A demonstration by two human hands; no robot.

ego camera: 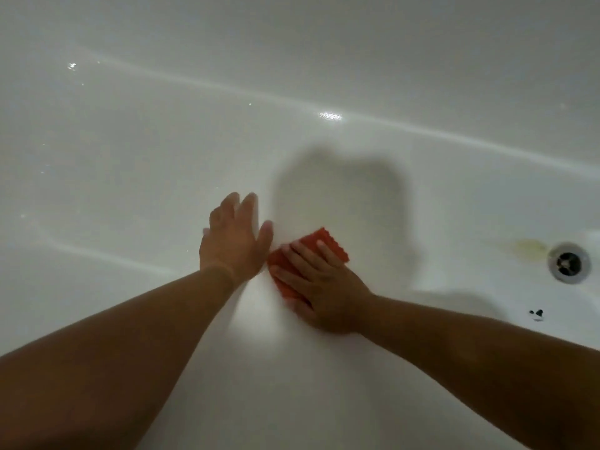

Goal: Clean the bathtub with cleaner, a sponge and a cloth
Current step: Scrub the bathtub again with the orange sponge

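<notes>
You were in the scrubbing step: your right hand [324,287] pressed a flat orange sponge with a wavy ribbed edge [335,246] against the floor of the white glossy bathtub [162,157], near the middle of the view. The fingers of this hand lay straight and a little spread over the sponge, pressing it down and not curled around it; I could not see where the thumb was. Your left hand [235,241] was just beside it, palm down on the tub floor, with fingers straight and close together and the thumb held apart, holding nothing; I judge that it gave you support. The sponge looked thin and soft, so it should bend easily under your palm. The tub surface was shiny, with small bright reflections, maybe wet. Near the round metal drain [568,264] at the right there was a pale yellow stain [529,245], and below it some small dark specks [537,313], both well apart from the sponge. For the next move, I think you needed to bring the sponge to the right toward that stain, with firm pressure.
</notes>
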